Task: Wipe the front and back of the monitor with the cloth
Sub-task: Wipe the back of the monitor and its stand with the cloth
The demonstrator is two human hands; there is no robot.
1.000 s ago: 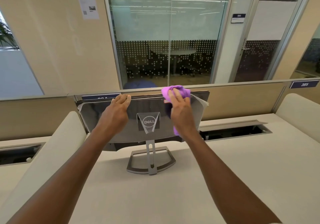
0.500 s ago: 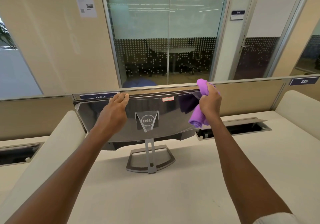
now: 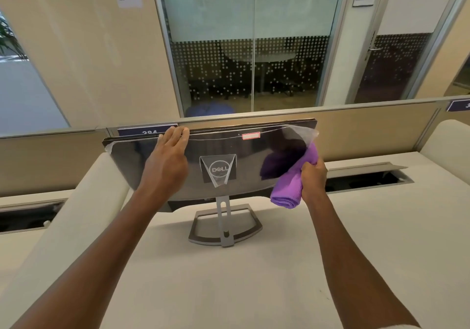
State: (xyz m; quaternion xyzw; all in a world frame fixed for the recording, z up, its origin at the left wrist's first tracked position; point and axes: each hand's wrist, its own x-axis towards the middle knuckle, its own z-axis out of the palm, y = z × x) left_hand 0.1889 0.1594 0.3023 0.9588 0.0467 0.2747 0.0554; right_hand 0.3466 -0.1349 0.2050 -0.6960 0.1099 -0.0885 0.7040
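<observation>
Purple microfibre cloth [image 3: 292, 181] bunched in right hand [image 3: 313, 179] fist, against glossy black monitor [image 3: 229, 158] back; left hand [image 3: 166, 162] fingers together, flat over top edge.

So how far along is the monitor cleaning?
Underway on the back. The right hand presses the purple cloth to the right part of the monitor back; the left hand steadies its top edge. The front faces away, so its state cannot be judged.
</observation>
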